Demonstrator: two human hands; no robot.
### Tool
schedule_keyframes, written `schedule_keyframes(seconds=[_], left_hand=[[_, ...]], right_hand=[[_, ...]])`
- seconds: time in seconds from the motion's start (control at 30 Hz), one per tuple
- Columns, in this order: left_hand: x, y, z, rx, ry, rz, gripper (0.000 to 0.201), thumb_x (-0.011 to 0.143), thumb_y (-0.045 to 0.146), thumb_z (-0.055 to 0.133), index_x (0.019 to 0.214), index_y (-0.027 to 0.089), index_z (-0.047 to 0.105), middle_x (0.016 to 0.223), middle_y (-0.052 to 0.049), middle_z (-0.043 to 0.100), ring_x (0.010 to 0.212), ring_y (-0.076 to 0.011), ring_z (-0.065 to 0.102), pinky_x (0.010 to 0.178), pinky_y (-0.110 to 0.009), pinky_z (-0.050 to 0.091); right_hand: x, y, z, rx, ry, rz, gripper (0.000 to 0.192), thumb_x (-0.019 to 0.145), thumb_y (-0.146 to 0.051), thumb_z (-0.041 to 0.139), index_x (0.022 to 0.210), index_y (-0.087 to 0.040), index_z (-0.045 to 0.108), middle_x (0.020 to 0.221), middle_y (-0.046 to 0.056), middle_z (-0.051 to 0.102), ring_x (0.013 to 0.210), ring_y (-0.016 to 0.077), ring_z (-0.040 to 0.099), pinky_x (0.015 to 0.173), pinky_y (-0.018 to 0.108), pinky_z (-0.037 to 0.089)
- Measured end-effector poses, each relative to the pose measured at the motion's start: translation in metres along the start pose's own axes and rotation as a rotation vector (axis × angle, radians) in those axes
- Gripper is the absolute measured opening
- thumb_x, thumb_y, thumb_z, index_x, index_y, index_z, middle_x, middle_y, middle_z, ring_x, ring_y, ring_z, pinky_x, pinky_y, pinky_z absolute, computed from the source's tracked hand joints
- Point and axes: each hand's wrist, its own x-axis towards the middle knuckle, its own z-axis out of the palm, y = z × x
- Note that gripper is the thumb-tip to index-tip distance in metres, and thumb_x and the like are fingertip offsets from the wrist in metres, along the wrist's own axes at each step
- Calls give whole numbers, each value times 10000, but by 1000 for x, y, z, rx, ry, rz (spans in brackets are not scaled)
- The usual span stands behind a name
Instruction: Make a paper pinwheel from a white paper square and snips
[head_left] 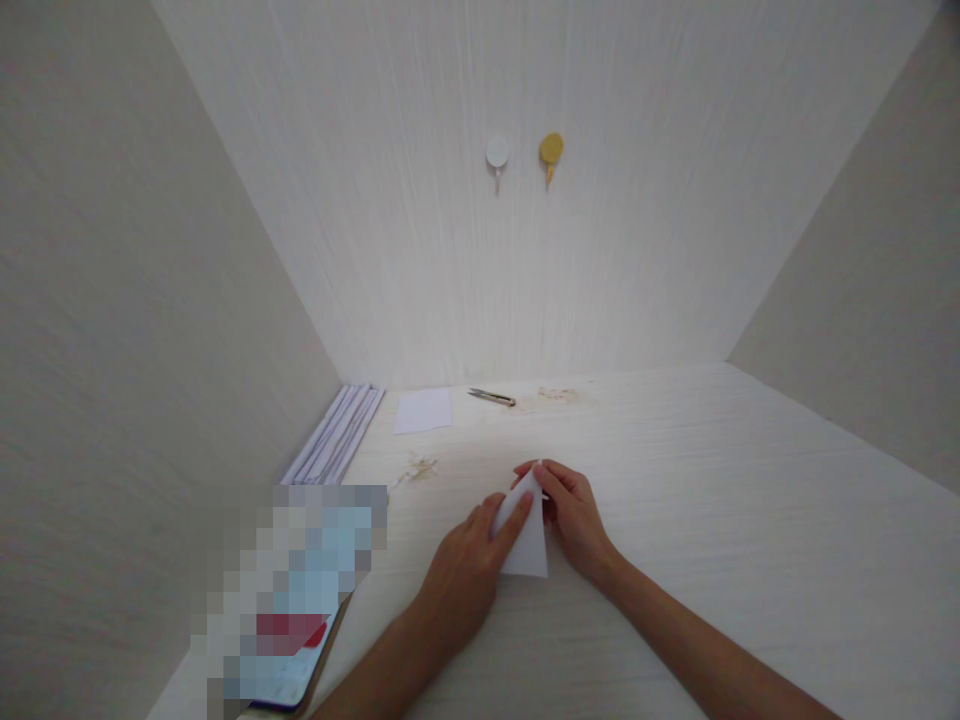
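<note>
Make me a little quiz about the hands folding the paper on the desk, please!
1. True or false: both hands touch the folded white paper.
2. What lies nearest the back wall? A) a phone B) a small cutter C) a cup
3. What colours are the two hooks on the wall?

Key
1. True: the left hand presses on the paper and the right hand pinches its top.
2. B. It lies beside a flat paper sheet.
3. One white hook and one yellow hook.
</note>
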Motion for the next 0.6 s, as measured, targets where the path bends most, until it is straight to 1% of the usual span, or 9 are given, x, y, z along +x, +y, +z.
schedule_keyframes(seconds=[0.13,0.27,0.47,0.6], left_hand=[[0,1,-1,-14,-10,-2,720,742,-22,267,1351,275,21,1198,-128,453,1010,-193,518,762,-343,489],[0,1,-2,-23,-21,-1,719,745,-19,268,1351,278,21,1206,-126,445,1029,-197,505,783,-354,480],[1,2,-4,-8,-36,5,709,748,-11,276,1352,269,32,1199,-128,450,1017,-201,508,780,-351,479],[1,3,-4,11,-50,-4,683,762,1,275,1351,274,62,1203,-128,446,1022,-200,506,786,-347,475]], right_hand=[[1,-1,1,-63,32,-23,272,683,-422,577,697,-157,637,579,4,590,429,68,413,389,196,279],[0,-2,0,-130,57,-46,302,690,-445,559,689,-154,639,564,10,591,412,69,397,374,199,267],[-2,-5,1,-124,77,-43,295,684,-440,561,688,-158,646,566,11,591,404,71,387,368,202,266],[-3,-7,2,-172,106,-75,293,683,-433,554,678,-158,654,565,10,590,403,72,389,362,203,271]])
